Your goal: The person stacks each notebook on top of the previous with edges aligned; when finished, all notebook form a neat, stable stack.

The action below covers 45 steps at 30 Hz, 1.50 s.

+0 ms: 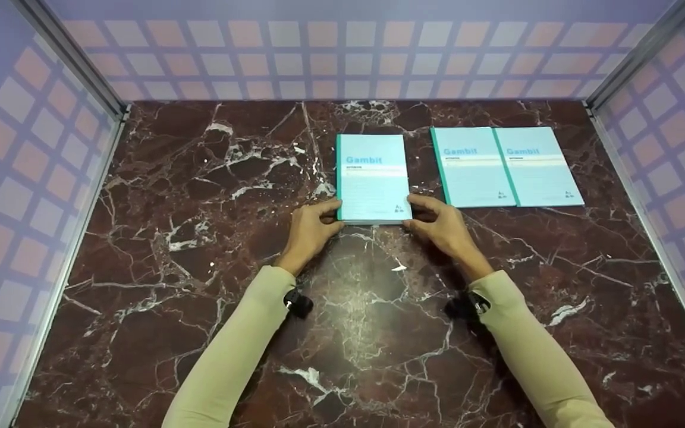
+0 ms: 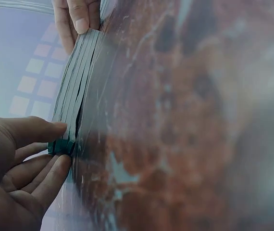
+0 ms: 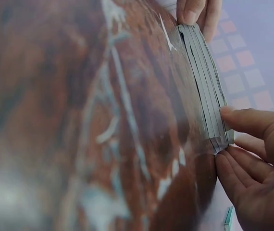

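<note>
A stack of several pale blue notebooks (image 1: 373,184), "Gambit" on its top cover and green spines at the left, lies on the dark marbled table between both hands. At its near left corner, the left hand (image 1: 311,229) grips the spine side with thumb and fingers; the left wrist view shows this hand (image 2: 21,163) at the green spine ends. The right hand (image 1: 440,226) holds the near right corner in the same way, its thumb (image 3: 247,120) on the near edges of the layered notebooks (image 3: 204,77) in the right wrist view.
To the right, two more Gambit notebooks (image 1: 476,172) (image 1: 539,172) lie side by side on the table (image 1: 354,333), spines to the left. Walls with a checkered pattern (image 1: 354,59) enclose the table at the back and both sides, with metal frame strips (image 1: 75,59) at the corners.
</note>
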Motion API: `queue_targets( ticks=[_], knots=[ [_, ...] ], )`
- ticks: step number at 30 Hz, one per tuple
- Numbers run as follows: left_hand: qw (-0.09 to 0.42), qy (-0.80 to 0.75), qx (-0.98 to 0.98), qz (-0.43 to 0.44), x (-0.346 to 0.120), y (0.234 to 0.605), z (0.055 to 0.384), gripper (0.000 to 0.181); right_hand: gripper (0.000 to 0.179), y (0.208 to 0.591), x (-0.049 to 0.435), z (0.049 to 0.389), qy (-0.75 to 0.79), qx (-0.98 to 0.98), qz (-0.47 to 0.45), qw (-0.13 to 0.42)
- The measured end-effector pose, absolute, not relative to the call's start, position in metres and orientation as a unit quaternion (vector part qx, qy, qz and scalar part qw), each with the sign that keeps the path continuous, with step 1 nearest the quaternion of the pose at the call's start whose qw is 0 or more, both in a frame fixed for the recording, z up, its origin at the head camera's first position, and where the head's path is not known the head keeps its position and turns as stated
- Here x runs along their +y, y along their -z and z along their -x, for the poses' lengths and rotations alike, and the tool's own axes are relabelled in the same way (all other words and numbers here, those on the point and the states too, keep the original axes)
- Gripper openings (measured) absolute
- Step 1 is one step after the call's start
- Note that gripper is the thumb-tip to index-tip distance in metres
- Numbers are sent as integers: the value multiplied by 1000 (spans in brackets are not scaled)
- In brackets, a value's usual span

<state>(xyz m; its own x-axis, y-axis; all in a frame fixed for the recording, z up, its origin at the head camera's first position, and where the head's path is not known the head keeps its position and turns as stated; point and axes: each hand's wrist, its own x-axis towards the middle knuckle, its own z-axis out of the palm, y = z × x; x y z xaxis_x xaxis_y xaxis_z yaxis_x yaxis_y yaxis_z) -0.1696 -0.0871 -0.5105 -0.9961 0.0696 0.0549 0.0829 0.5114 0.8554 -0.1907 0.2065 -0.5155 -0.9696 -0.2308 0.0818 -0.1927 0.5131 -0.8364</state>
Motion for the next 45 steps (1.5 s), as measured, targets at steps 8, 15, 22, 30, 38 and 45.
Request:
queue_targets(
  ticks=[8,15,22,30,38,45],
  knots=[
    [20,467,-882,57,-88,510,170,42,52,515,208,191,467,876,114,25],
    [28,455,-888,57,-88,512,171,40,51,515,209,193,467,877,110,33],
    [28,456,-888,52,-89,512,171,39,50,513,208,194,462,880,101,44],
    [36,449,-890,61,-89,513,170,37,50,515,210,194,457,882,105,45],
    [34,448,-891,71,-88,511,168,36,47,517,211,193,449,887,101,34],
    [24,444,-893,74,-88,508,168,38,47,516,212,193,459,882,100,37]
  ],
)
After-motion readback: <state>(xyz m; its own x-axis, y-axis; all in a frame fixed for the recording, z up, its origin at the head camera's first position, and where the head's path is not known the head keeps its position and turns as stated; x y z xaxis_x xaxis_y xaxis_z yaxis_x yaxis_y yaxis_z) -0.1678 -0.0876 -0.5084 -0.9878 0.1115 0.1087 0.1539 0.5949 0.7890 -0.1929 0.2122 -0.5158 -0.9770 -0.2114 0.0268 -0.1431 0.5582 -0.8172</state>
